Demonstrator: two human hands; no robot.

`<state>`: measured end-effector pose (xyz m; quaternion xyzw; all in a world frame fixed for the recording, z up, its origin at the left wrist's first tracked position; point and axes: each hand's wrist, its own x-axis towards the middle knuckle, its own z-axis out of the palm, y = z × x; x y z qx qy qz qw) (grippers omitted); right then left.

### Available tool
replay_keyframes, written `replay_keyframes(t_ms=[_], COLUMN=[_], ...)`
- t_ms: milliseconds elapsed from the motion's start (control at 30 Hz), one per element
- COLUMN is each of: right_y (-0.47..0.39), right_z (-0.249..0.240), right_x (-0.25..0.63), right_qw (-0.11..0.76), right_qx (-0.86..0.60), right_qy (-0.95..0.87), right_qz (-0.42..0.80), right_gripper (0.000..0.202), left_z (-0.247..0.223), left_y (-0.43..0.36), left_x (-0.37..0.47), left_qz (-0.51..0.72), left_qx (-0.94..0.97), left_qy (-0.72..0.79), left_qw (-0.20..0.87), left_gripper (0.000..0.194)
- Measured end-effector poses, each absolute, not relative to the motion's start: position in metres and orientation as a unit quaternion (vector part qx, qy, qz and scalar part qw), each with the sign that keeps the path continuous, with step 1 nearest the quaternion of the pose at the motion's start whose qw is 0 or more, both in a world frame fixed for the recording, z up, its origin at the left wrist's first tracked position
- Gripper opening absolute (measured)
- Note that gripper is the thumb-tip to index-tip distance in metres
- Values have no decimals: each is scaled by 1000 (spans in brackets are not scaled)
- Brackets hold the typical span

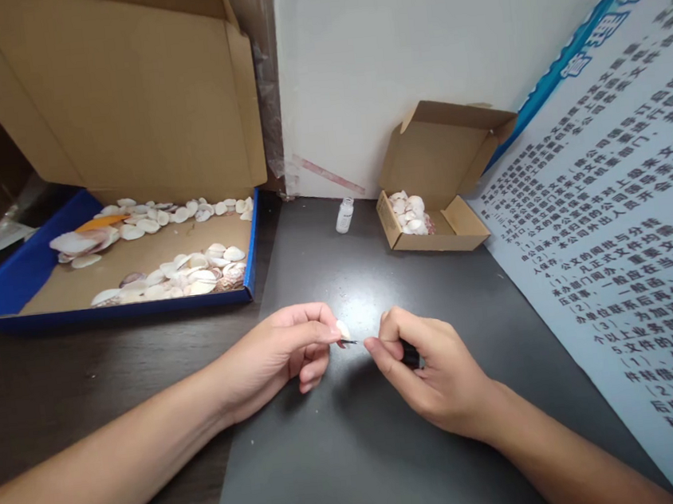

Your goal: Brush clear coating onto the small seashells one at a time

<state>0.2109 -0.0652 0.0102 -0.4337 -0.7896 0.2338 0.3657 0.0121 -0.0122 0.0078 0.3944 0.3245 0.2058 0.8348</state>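
Observation:
My left hand [304, 344] is closed in a pinch on a small white seashell [343, 330] above the dark grey mat. My right hand [429, 366] is curled around a tool with a black handle [411, 354], most of which the fingers cover. Its thin dark tip [349, 341] reaches left to the lower edge of the shell; whether it touches cannot be made out. The exact kind of tool is not clear. Both hands hover over the middle of the mat, close together.
At the left stands a blue-edged cardboard box [108, 310] with many shells inside and its lid raised. A small open carton [437, 243] with white shells sits back right, beside a small labelled bottle [345, 215]. A printed board [625, 197] leans along the right.

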Motion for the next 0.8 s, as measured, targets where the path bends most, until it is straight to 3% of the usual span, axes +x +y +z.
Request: replay_keyframes(t_ms=[167, 800], right_y=[-65, -65], right_z=[11, 11], right_x=[212, 211], right_qw=[332, 364], right_qx=[-450, -462], right_qy=[-791, -774], right_qz=[249, 234], right_gripper=[27, 27], left_z=[6, 4], left_y=[-11, -12], left_x=[11, 10], left_qz=[206, 203], left_qx=[398, 394], left_qy=[322, 314], left_qw=[834, 840], left_gripper=[16, 12])
